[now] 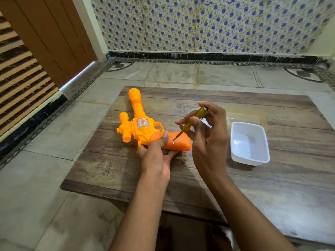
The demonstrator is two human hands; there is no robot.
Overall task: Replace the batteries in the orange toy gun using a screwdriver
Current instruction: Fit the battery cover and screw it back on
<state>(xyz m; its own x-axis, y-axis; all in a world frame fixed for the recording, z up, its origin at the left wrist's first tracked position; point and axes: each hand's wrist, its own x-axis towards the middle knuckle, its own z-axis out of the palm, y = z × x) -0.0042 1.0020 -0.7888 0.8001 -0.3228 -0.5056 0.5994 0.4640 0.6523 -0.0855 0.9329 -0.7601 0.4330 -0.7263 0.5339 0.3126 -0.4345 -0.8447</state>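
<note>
The orange toy gun [139, 127] lies on its side on a low wooden table [208, 178], barrel pointing away to the left. My left hand [155, 156] grips its handle, thumb pressed on top near a small screw [173, 143]. My right hand [206, 131] holds a screwdriver [192, 122] with a clear yellow handle. The screwdriver tilts down to the left, and its tip hovers just above the screw on the handle. No batteries are in sight.
A white rectangular plastic tray [249, 144] sits on the table to the right of my hands. The table stands on a tiled floor [45, 142]. A brown door [54, 37] is at the far left and a patterned wall [208, 24] lies behind.
</note>
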